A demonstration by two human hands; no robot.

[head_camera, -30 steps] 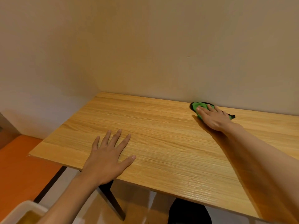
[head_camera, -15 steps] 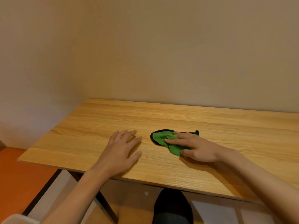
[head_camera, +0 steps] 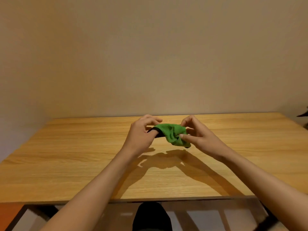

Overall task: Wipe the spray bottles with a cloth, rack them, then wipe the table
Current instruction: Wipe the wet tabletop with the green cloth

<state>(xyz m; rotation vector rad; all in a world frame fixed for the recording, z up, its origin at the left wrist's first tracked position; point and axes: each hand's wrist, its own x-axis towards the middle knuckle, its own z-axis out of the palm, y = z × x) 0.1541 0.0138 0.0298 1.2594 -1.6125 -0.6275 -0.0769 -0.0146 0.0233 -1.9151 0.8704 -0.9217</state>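
A green cloth (head_camera: 171, 133) with a black edge hangs bunched between both hands, lifted above the middle of the wooden table (head_camera: 66, 160). My left hand (head_camera: 141, 135) pinches its left end with curled fingers. My right hand (head_camera: 198, 135) pinches its right end between thumb and fingertips. Shadows of the hands and cloth fall on the tabletop below. No spray bottle or rack is in view.
The table stands against a plain beige wall. A dark object (head_camera: 304, 114) pokes in at the right edge of the frame. Below the table's front edge are a dark table leg (head_camera: 16, 217) and an orange floor patch (head_camera: 8, 212).
My right hand dragged the cloth from the far side toward the front, then both hands lifted it off the table. My left hand left the tabletop and took the cloth's left end.
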